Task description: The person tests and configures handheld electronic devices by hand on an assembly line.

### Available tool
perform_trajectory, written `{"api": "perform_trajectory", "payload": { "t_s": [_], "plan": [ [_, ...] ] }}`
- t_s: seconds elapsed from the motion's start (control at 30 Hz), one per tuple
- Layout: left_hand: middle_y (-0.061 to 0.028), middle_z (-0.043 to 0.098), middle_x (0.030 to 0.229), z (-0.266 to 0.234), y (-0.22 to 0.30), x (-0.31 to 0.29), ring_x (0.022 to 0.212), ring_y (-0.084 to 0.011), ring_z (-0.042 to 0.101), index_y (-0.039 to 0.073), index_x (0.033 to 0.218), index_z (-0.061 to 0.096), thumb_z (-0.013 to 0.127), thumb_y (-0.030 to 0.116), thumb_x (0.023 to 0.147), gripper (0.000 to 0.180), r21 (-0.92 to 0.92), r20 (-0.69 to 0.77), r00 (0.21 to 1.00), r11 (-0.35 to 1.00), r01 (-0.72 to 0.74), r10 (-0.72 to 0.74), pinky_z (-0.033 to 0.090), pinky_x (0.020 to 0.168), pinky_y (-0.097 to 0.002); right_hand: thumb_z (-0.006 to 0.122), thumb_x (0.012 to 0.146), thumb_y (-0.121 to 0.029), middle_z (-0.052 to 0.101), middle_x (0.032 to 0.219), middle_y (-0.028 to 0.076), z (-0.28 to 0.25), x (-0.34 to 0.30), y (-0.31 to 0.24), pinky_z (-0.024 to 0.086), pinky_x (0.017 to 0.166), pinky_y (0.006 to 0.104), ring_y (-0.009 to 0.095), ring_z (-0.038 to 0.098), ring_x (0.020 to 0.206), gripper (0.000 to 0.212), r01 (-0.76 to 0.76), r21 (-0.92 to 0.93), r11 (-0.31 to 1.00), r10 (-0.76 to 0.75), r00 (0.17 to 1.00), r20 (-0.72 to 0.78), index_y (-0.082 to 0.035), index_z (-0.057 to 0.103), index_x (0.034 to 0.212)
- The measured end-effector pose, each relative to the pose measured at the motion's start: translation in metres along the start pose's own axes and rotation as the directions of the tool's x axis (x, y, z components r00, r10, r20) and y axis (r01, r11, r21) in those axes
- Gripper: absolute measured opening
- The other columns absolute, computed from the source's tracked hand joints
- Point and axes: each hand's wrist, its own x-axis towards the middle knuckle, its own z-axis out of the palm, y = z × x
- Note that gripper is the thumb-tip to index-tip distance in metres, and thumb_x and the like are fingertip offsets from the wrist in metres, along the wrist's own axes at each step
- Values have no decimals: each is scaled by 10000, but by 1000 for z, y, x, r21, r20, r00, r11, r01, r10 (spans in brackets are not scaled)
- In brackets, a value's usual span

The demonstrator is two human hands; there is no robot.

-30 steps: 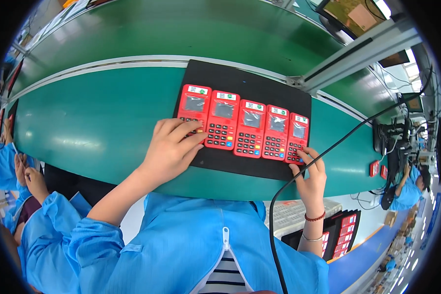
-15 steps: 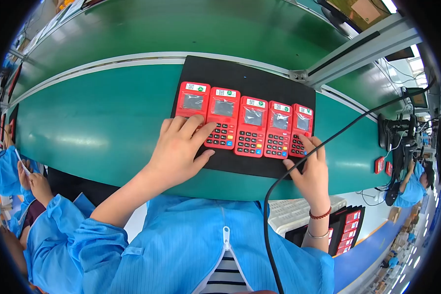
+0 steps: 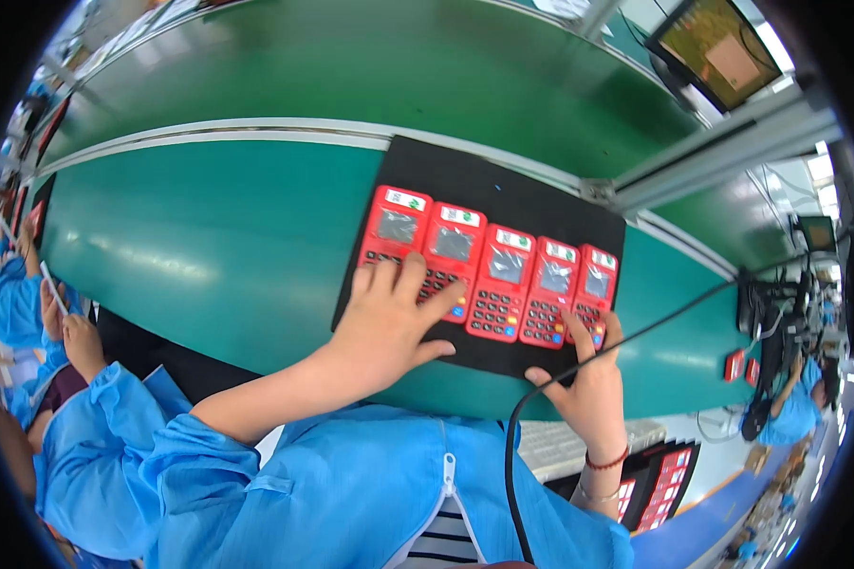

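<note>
Several red card payment terminals lie side by side in a slightly slanting row on a black mat, their screens under wrinkled clear film. My left hand spreads over the keypads of the leftmost terminal and the second terminal, its index fingertip on the second one's keys. At the other end, my right hand has its fingers at the keypads of the fourth terminal and the rightmost terminal, thumb held apart. Neither hand grasps anything.
A black cable crosses over my right hand. Beyond the green bench run a metal rail and a post. Below right stand a pale crate and a rack of red terminals. A co-worker's hands are at the left.
The view has shifted, so the mat and terminals sit lower in it. My right fingers have moved leftward from the rightmost terminal toward the fourth; my left hand has slid slightly right across the keypads.
</note>
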Motion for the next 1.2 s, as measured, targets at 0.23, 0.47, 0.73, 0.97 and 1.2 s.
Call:
{"api": "perform_trajectory", "payload": {
  "t_s": [0.23,0.47,0.73,0.97,1.2],
  "plan": [
    [-245,461,1248,-1,1,3,1075,-398,463,230,1318,556,747,420,786,597,-41,18,1000,999,-1,2,362,934,-479,900,619,-248,325,1376,262,6,2,-1,520,862,460,445,524,1149,804,16,-43,999,-18,999,-45,-113,519,1313],
    [-251,452,1244,-3,3,7,1094,-416,466,224,1331,544,718,406,826,564,-83,54,998,996,28,-23,333,990,-541,911,604,-231,334,1355,242,8,7,-2,509,885,449,425,494,1179,780,-16,-34,999,13,997,-74,-128,537,1281],
    [-261,451,1257,-1,3,6,1102,-419,450,231,1316,560,708,422,833,540,-84,47,998,996,33,-29,332,971,-514,904,613,-244,341,1344,240,7,8,1,527,838,449,428,523,1137,736,-23,23,999,25,996,-82,-120,558,1251],
    [-233,452,1262,0,4,5,1077,-361,466,206,1316,535,741,368,802,577,-56,-6,1000,998,24,-24,350,940,-480,896,626,-245,350,1366,265,8,6,-1,500,914,471,459,483,1196,734,-52,41,998,55,995,-80,-116,557,1264],
    [-257,445,1267,0,4,5,1093,-369,448,214,1303,549,727,425,819,557,-31,29,998,998,49,-48,345,952,-483,896,628,-232,343,1387,266,8,7,0,564,824,443,438,581,1094,720,-43,28,999,45,994,-99,-129,561,1257]
  ]
}}
